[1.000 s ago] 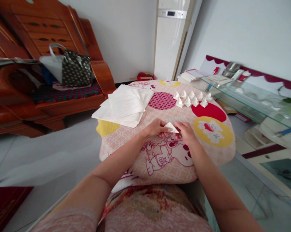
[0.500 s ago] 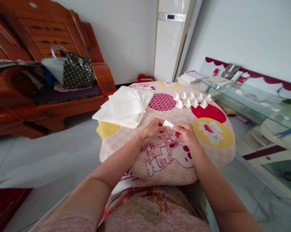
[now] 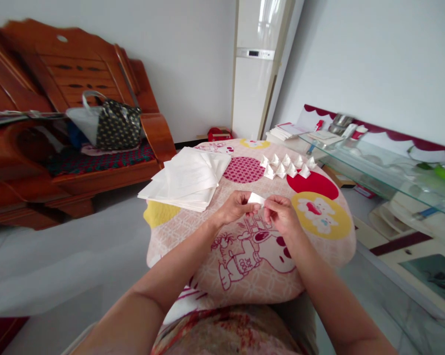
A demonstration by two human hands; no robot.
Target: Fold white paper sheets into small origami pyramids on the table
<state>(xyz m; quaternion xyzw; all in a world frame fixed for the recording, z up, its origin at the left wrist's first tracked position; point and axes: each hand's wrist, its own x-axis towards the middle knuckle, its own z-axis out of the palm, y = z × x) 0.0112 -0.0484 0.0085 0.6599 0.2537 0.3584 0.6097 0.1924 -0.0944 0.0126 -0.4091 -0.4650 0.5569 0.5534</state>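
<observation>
A small folded piece of white paper [image 3: 257, 199] is pinched between both hands above the table. My left hand [image 3: 238, 206] grips its left end, fingers closed. On its right end, the thumb and fingers of my right hand [image 3: 280, 211] are pressed together. The fingers hide part of the paper. Beyond my right hand stand several folded white paper shapes [image 3: 280, 170] with pointed tops, set out in two rows. To the left of them lies a loose stack of white paper sheets [image 3: 187, 177], fanned unevenly.
A patterned cloth [image 3: 252, 276] covers the table. At the left is a wooden sofa [image 3: 115, 182] with a black patterned bag [image 3: 119, 125] on it. A glass-topped stand [image 3: 378, 158] with papers and cups runs along the right. A tall white cabinet-like unit [image 3: 252, 93] stands behind.
The whole view has shifted, so the table and room sit lower in the picture. Both hands still hold the small paper, which has turned slightly.
</observation>
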